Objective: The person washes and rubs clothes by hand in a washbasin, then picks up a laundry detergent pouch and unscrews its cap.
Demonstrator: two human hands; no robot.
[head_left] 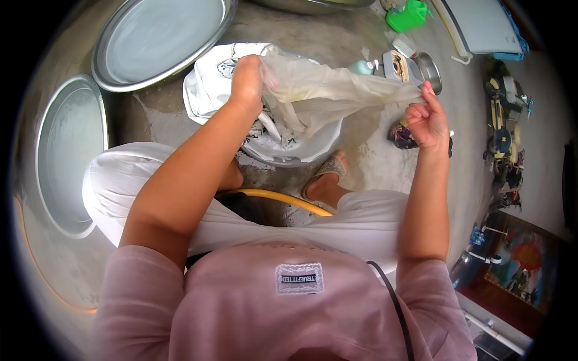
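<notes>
A thin, sheer pale cloth (325,90) is stretched between my two hands above a white basin (295,157). My left hand (247,84) is closed round the cloth's left end. At the cloth's right end, my right hand (428,120) pinches its tip between thumb and forefinger, the other fingers curled. White fabric with a dark pattern (208,81) hangs over the basin's left side, beside and below my left hand. More patterned fabric lies inside the basin, partly hidden by the sheer cloth.
Two large metal basins (99,66) (103,180) stand at the left. A yellow hose (286,201) runs between my feet. Beyond the basin are a pump bottle (363,67), a metal bowl (435,75) and a green jug (406,16). A dark bag (401,136) lies below my right hand.
</notes>
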